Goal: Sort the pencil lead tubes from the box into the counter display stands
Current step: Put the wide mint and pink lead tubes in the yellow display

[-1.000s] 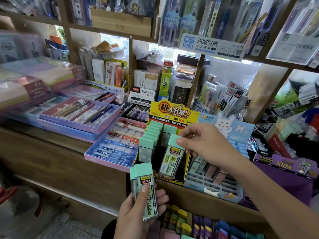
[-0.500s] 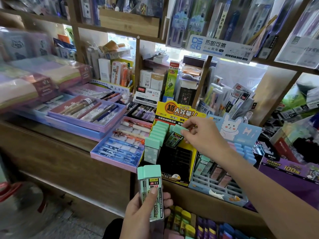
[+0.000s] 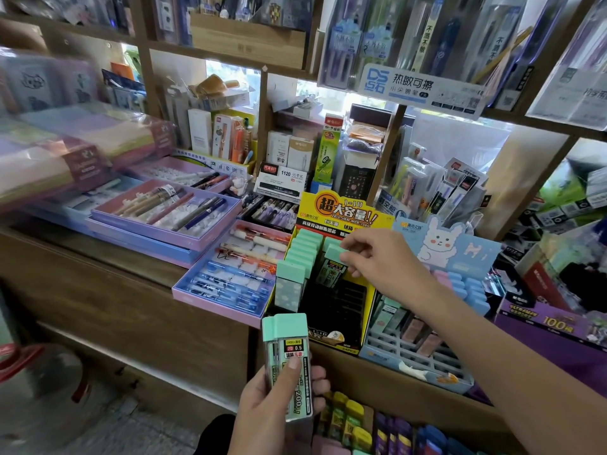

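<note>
Centre frame, our right hand (image 3: 384, 262) pinched a lead tube (image 3: 332, 270) by its cap to seat it in the yellow display stand (image 3: 341, 211); our left hand (image 3: 274, 413), below, gripped spare tubes (image 3: 289, 353).

1. Hands: two. The left hand (image 3: 272, 408) is at lower centre, the right hand (image 3: 384, 264) at centre right.
2. Display stands on the desk (image 3: 65, 251): two. The yellow stand (image 3: 341, 307) is at centre, the blue stand (image 3: 437, 366) to its right.
3. Mint-capped lead tubes in the left column (image 3: 297, 262) of the yellow stand: at least six. The rear caps overlap too closely for an exact count.
4. Lead tubes in the right column: two, the pinched tube (image 3: 332, 269) and the rear tube (image 3: 330, 242).
5. Lead tubes in the left hand: one held tube (image 3: 292, 356) is certain. A second beside it cannot be confirmed.
6. Open pen trays, left of centre: three, namely the front tray (image 3: 216, 307), middle tray (image 3: 147, 231) and back tray (image 3: 154, 167).
7. Rabbit cut-out (image 3: 437, 241): one.
</note>
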